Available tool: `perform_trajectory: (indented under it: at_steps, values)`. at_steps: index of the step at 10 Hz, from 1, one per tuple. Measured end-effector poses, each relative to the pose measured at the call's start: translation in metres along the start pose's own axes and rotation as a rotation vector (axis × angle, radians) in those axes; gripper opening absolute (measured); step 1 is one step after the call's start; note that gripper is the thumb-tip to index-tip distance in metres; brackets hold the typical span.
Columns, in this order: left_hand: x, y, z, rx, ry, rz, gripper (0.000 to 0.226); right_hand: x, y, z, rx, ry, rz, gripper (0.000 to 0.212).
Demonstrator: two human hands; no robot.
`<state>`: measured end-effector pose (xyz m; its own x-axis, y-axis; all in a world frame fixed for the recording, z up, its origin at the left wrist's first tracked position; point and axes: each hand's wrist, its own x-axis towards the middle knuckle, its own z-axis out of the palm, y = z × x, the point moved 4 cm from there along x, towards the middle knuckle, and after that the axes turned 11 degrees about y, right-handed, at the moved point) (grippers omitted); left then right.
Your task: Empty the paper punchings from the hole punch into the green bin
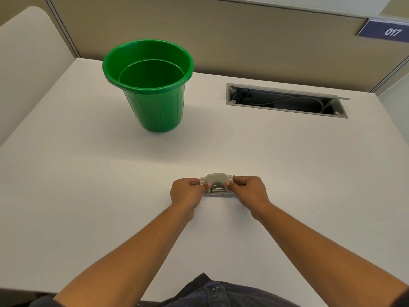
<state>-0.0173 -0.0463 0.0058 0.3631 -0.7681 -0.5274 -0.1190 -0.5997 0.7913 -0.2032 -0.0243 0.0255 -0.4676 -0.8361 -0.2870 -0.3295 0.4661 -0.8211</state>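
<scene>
Hands (188, 192) and (251, 191) closed on the hole punch (216, 185), left pinching its left end, right its right end, thumbs pressed onto the near face. Held low over, perhaps resting on, the white desk (88, 196), directly between the two hands; could not tell whether lifted clear. Stood well beyond the left hand, far and to that side, the green bin (152, 89), upright, mouth open, nothing visible inside.

Judged the step as the pick-up before carrying. Best done by keeping the punch level and its base plate shut until over the bin's mouth; carried flat, away from the body and toward the left, then held low inside the rim before prising the tray cover off. Worth supporting from both ends as gripped, since a one-sided squeeze might pop the cover early and scatter chads on the desk. Tapped gently afterwards to shake out stragglers.

Hidden: underside of the punch, so tray cover and its catch not seen; punchings themselves not visible at all. Fingertips tucked behind the punch, grip depth unclear. Bin floor partly in shadow. Lay beyond the right hand a cable slot (285, 100) in the desk, its contents dark and hard to read. Cut off at the lower edge: both upper arms and most of the lap.
</scene>
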Motion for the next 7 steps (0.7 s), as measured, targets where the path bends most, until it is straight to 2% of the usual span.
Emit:
perform_trajectory:
  at_steps: [1, 2, 3, 5, 6, 7]
  values:
    - [0.002, 0.0, 0.001, 0.026, -0.01, 0.033, 0.029, 0.001, 0.006, -0.001, -0.032, 0.008, 0.004, 0.02]
    - [0.002, -0.001, 0.002, 0.033, -0.009, 0.062, 0.021, 0.002, 0.011, 0.0, -0.052, 0.008, -0.001, 0.021]
    - [0.003, -0.002, 0.004, 0.035, -0.013, 0.079, 0.022, 0.004, 0.014, 0.0, -0.067, 0.032, 0.006, 0.033]
    - [0.01, -0.004, 0.002, 0.063, -0.05, 0.211, 0.029, 0.006, 0.015, -0.003, -0.127, 0.029, -0.077, 0.037]
    - [0.016, 0.005, -0.014, 0.215, 0.0, 0.558, 0.024, 0.005, 0.02, -0.014, -0.339, 0.119, -0.311, 0.039]
    - [0.018, 0.007, -0.027, 0.429, 0.15, 0.864, 0.028, 0.003, 0.027, -0.017, -0.519, 0.149, -0.538, 0.043]
